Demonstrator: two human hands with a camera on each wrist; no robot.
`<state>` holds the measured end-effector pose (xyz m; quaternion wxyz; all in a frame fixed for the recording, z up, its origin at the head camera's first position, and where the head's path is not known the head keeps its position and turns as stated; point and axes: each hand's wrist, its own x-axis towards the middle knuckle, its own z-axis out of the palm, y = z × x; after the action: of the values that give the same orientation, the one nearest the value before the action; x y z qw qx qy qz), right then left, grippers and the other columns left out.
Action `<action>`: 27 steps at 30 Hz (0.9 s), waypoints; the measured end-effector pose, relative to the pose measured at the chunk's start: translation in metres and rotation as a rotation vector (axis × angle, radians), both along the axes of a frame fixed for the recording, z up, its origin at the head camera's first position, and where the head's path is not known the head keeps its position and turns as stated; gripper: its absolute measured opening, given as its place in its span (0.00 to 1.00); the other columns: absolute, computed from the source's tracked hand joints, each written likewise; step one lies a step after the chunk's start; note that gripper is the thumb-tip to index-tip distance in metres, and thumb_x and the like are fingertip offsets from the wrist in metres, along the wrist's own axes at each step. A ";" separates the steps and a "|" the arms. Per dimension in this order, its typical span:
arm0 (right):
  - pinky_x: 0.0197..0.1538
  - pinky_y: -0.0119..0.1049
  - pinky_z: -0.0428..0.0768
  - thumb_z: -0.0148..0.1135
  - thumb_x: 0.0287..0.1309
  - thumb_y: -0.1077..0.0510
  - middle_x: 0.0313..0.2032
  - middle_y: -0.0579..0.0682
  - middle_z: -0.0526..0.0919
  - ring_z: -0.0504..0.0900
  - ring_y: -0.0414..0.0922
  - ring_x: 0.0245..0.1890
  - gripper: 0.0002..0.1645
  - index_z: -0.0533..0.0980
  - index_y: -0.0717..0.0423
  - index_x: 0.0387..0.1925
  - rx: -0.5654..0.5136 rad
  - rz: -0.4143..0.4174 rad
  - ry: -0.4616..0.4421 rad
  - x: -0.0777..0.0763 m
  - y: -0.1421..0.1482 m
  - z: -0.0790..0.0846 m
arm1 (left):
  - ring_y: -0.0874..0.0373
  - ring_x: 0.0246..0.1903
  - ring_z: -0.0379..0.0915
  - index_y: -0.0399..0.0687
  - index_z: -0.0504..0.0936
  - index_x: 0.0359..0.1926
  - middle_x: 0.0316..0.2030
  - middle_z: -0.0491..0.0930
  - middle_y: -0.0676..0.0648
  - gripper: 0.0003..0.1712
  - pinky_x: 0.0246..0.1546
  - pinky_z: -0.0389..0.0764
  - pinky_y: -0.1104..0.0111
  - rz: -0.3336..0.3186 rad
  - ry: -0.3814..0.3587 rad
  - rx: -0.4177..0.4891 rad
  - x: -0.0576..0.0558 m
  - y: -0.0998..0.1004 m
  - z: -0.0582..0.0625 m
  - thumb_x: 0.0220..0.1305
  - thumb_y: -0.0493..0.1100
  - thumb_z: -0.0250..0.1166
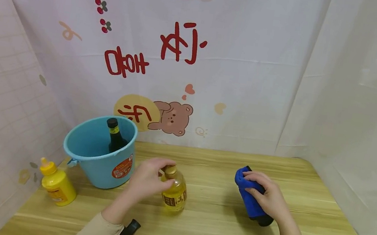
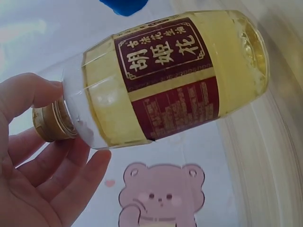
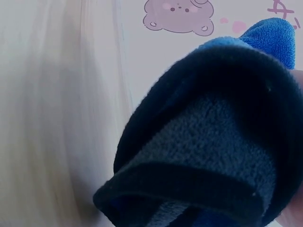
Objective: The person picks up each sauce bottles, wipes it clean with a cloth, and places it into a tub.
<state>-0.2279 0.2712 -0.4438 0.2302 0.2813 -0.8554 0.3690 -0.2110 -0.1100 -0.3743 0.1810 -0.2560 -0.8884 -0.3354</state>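
My left hand holds a clear bottle of yellow cooking oil by its neck, just under the gold cap. In the left wrist view, the oil bottle shows a dark red label, with the thumb on one side of the neck and fingers on the other. Over at the right, my right hand grips a folded blue and black cloth, held just above the table. Close up in the right wrist view, the cloth shows a fuzzy dark grey inner side and black edging.
A light blue bucket stands at the back left, with a dark, black-capped bottle inside. Left of it sits a yellow squeeze bottle. The wooden table meets a printed white curtain behind.
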 end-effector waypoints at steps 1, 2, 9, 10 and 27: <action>0.53 0.20 0.70 0.71 0.49 0.75 0.53 0.47 0.81 0.75 0.37 0.56 0.28 0.81 0.48 0.49 0.002 0.000 0.000 0.000 0.000 0.000 | 0.59 0.35 0.78 0.43 0.86 0.47 0.40 0.84 0.50 0.23 0.33 0.84 0.65 -0.003 -0.002 -0.004 -0.001 0.004 0.000 0.46 0.39 0.78; 0.53 0.20 0.70 0.71 0.49 0.75 0.53 0.47 0.81 0.75 0.37 0.56 0.28 0.81 0.48 0.49 0.004 -0.002 -0.001 0.000 0.000 -0.001 | 0.60 0.35 0.78 0.43 0.85 0.47 0.40 0.84 0.50 0.23 0.33 0.83 0.67 -0.010 -0.003 -0.010 -0.002 0.008 0.000 0.47 0.39 0.78; 0.52 0.22 0.72 0.71 0.49 0.74 0.53 0.47 0.81 0.75 0.36 0.56 0.28 0.81 0.47 0.50 0.007 -0.010 -0.009 0.000 -0.001 -0.002 | 0.60 0.37 0.78 0.46 0.85 0.49 0.40 0.84 0.52 0.23 0.36 0.80 0.68 -0.017 -0.005 -0.091 -0.011 0.034 0.003 0.49 0.42 0.77; 0.52 0.23 0.72 0.71 0.49 0.74 0.53 0.47 0.81 0.75 0.36 0.56 0.28 0.81 0.47 0.50 0.008 -0.009 -0.010 0.000 -0.001 -0.001 | 0.60 0.37 0.78 0.46 0.85 0.49 0.40 0.84 0.52 0.23 0.37 0.80 0.67 -0.020 0.000 -0.100 -0.012 0.037 0.004 0.49 0.43 0.77; 0.54 0.21 0.70 0.71 0.47 0.76 0.53 0.49 0.81 0.76 0.38 0.56 0.30 0.81 0.47 0.49 -0.016 0.064 0.009 0.000 -0.011 0.002 | 0.59 0.39 0.79 0.46 0.86 0.49 0.41 0.84 0.51 0.22 0.39 0.80 0.68 -0.058 -0.002 -0.142 -0.028 0.071 -0.005 0.50 0.42 0.77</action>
<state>-0.2282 0.2605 -0.4421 0.2243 0.3081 -0.8421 0.3816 -0.2393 -0.0390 -0.3790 0.1515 -0.2937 -0.9023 -0.2770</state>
